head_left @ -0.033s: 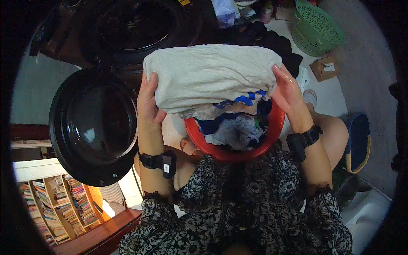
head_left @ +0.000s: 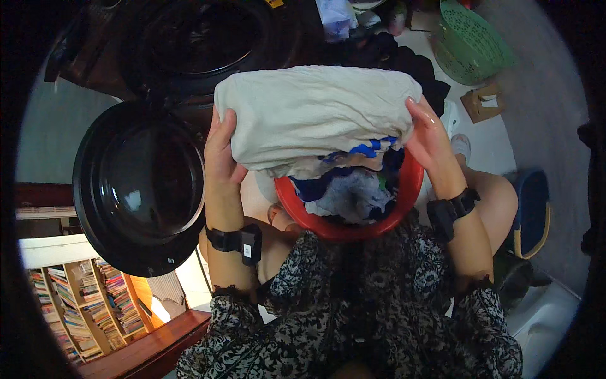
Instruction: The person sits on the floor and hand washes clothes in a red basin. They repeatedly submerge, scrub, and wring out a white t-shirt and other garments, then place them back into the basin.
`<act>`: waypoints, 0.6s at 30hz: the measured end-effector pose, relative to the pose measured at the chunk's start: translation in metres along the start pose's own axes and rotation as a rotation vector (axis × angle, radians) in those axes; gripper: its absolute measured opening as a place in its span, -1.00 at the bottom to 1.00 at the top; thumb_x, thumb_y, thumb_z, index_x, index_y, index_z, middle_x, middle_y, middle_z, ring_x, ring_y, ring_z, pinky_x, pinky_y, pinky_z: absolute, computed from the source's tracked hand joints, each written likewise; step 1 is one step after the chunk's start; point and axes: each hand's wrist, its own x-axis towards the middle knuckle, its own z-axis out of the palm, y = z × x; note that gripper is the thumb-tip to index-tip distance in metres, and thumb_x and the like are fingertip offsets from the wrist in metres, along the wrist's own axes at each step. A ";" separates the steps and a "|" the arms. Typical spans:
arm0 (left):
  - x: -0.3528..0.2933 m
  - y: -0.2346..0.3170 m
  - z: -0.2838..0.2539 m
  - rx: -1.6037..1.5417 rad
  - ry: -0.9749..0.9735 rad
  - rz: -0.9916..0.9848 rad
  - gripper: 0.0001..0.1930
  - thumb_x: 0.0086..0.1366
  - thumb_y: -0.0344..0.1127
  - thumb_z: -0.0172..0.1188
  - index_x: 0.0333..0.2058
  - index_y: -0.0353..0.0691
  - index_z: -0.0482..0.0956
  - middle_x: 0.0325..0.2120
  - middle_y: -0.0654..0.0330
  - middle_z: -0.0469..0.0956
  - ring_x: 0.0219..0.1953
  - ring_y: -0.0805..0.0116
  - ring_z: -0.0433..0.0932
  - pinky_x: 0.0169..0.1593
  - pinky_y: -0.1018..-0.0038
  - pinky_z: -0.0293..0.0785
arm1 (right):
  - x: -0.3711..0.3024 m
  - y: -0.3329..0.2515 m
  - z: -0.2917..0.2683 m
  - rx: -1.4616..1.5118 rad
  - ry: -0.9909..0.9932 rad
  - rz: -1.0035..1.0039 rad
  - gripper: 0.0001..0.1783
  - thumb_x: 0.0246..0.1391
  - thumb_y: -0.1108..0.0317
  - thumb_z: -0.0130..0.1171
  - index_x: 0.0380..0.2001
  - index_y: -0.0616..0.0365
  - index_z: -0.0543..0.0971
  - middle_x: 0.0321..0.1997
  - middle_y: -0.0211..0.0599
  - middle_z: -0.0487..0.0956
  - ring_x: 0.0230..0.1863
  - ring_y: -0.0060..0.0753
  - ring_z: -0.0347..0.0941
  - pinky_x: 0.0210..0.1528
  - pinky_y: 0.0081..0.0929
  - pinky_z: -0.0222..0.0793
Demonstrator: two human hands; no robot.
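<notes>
My left hand (head_left: 222, 148) and my right hand (head_left: 430, 136) hold a wrinkled white garment (head_left: 315, 120) stretched wide between them, with thumbs on the near side and most other fingers hidden behind the cloth. Its lower part is bunched and carries bright blue patches. The garment's exact kind does not show. Right below it, a red basin (head_left: 338, 235) sits between my legs, its far rim covered by the cloth. Inside lie a light grey piece of clothing (head_left: 347, 197) and some dark blue fabric (head_left: 315, 187).
A front-loading washing machine (head_left: 202, 38) stands ahead at left, its round black door (head_left: 139, 183) swung out beside my left arm. Dark clothes (head_left: 410, 63) lie beyond the garment. A green perforated basket (head_left: 470, 47), a brown box (head_left: 483, 104) and a blue basket (head_left: 530, 208) are at right.
</notes>
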 end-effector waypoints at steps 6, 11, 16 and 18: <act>-0.006 0.008 -0.002 0.090 -0.064 0.001 -0.46 0.34 -0.22 0.00 0.23 -0.18 0.11 0.12 0.10 0.32 0.11 0.20 0.37 0.13 0.27 0.34 | 0.001 -0.013 0.002 -0.144 0.106 -0.137 -0.58 0.20 0.36 0.00 0.12 0.19 0.32 0.10 -0.30 0.43 0.14 -0.40 0.32 0.17 -0.42 0.21; -0.010 0.011 -0.001 0.181 -0.037 -0.005 -0.38 0.29 -0.23 0.08 0.26 -0.22 0.07 0.14 0.09 0.29 0.13 0.24 0.34 0.16 0.34 0.30 | 0.003 -0.017 0.001 -0.310 0.135 -0.260 -0.58 0.22 0.34 -0.04 0.13 0.20 0.31 0.12 -0.31 0.42 0.14 -0.44 0.31 0.20 -0.46 0.16; -0.012 0.016 -0.002 0.240 -0.040 0.015 -0.34 0.25 -0.22 0.13 0.25 -0.24 0.07 0.11 0.08 0.30 0.11 0.23 0.36 0.14 0.34 0.31 | 0.003 -0.020 -0.004 -0.362 0.119 -0.287 -0.54 0.22 0.34 -0.05 0.16 0.22 0.27 0.15 -0.28 0.39 0.16 -0.41 0.30 0.23 -0.43 0.13; -0.013 0.018 -0.003 0.307 -0.040 0.017 -0.28 0.17 -0.23 0.21 0.24 -0.26 0.07 0.10 0.08 0.32 0.10 0.23 0.37 0.14 0.34 0.30 | 0.002 -0.021 -0.006 -0.337 0.084 -0.268 -0.54 0.21 0.36 -0.04 0.16 0.23 0.27 0.15 -0.27 0.38 0.17 -0.40 0.29 0.23 -0.44 0.11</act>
